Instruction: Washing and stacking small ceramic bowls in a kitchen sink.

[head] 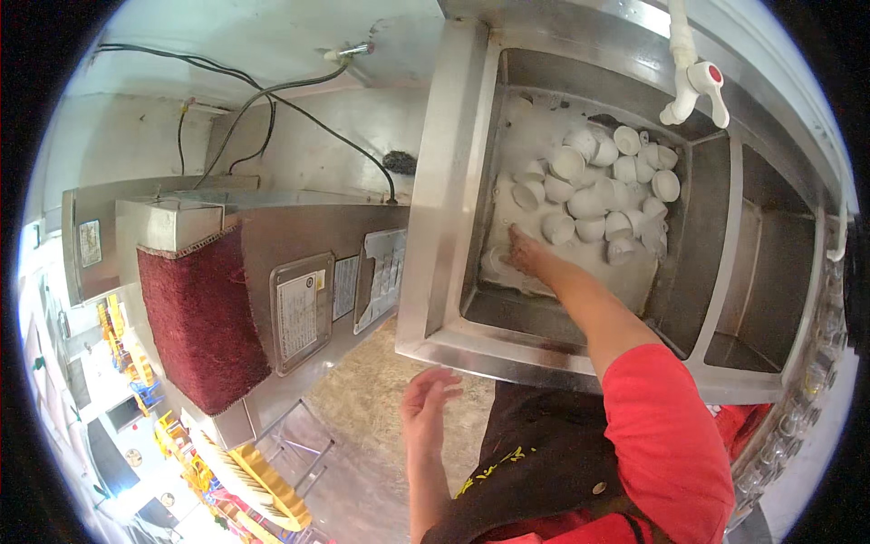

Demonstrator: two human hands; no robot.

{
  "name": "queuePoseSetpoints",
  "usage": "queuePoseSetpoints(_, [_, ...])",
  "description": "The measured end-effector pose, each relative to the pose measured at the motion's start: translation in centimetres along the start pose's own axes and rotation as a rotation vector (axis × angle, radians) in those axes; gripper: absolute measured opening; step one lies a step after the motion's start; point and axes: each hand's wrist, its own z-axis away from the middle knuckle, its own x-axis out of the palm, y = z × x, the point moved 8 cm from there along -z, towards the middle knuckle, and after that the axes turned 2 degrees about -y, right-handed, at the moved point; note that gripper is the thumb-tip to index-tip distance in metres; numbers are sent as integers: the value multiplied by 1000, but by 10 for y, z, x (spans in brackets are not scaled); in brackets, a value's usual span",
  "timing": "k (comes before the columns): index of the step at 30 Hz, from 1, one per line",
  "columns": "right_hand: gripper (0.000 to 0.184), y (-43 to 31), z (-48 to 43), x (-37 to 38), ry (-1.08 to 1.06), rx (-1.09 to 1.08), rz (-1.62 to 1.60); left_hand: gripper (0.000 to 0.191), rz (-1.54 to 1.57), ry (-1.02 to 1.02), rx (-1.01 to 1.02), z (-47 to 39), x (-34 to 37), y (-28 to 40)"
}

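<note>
My right hand (527, 251) reaches into a stainless steel sink (451, 170) and touches the cloudy water near its left wall. A pale round shape, possibly a submerged cup (499, 260), lies right beside its fingers; whether the hand grips it is unclear. To the right and beyond, several white cups or small bowls (590, 202) are heaped in the water, some tipped on their sides. Outside the sink's front left corner, my left hand (428, 394) is raised with fingers loosely bent and apart, holding nothing visible.
A white plastic tap (700, 92) with a red-marked lever juts over the sink's far right. Another basin (754, 292) adjoins on the right, with several glasses (792, 421) beyond it. Leftward stands a steel appliance (319, 231) draped with a dark red cloth (200, 319); black hoses (272, 92) run behind.
</note>
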Motion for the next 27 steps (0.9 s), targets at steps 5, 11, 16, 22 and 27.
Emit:
queuePoseSetpoints(5, [24, -151, 23, -176, -302, -459, 192, 25, -76, 150, -20, 17, -21, -8])
queuePoseSetpoints(11, [22, -79, 64, -189, -269, -9, -642, 33, -144, -77, -39, -29, 44, -9])
queuePoseSetpoints(16, [25, -50, 120, -207, -289, 82, -1254, 48, -426, -55, 87, -89, 76, -19])
queuePoseSetpoints(22, [29, -55, 183, -289, -254, -24, -1585, 57, -440, -311, -565, -120, 119, -91])
queuePoseSetpoints(27, [27, -53, 210, -295, -142, 41, -1764, 58, -275, -367, -592, -121, 133, -109])
